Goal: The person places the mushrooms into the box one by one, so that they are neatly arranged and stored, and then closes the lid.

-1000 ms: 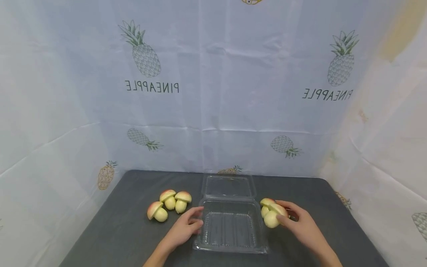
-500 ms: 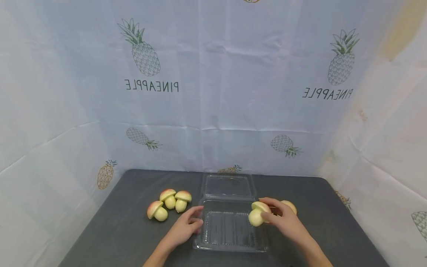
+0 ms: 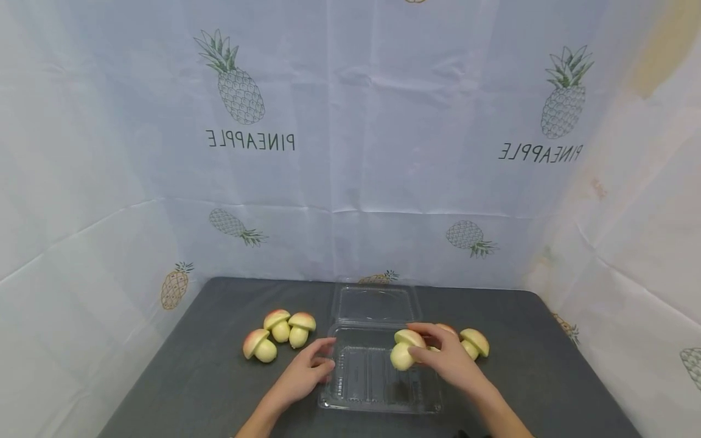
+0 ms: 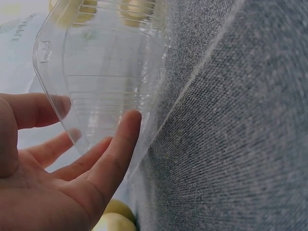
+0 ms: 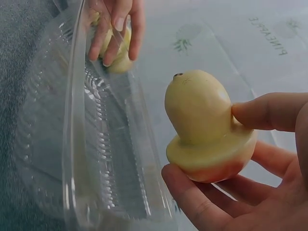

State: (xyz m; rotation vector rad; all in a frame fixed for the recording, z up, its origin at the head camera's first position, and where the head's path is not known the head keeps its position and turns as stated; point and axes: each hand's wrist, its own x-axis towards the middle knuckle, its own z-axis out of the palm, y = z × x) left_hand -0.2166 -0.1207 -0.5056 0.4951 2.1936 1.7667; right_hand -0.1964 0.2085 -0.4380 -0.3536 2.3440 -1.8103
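Note:
My right hand [image 3: 446, 359] pinches a toy mushroom [image 3: 405, 350] with a pale stem and a reddish cap, above the right side of a clear plastic box [image 3: 378, 404]. In the right wrist view that mushroom [image 5: 204, 125] is held stem up between thumb and fingers. At the box's left side is my left hand [image 3: 303, 371], its fingers loosely extended against the wall. The left wrist view has the fingers [image 4: 115, 159] close to the clear plastic; exact contact is hard to tell. The box lid [image 3: 376, 304] lies folded back.
Three similar mushrooms [image 3: 260, 347] lie left of the box on the dark table [image 3: 191, 377]. To the right, another mushroom [image 3: 474, 342] lies near one partly hidden behind my right hand. A pineapple-print curtain [image 3: 383, 152] surrounds the table.
My right hand has carried the mushroom leftward from the group on the right to above the box. My left hand has stayed at the box's left side.

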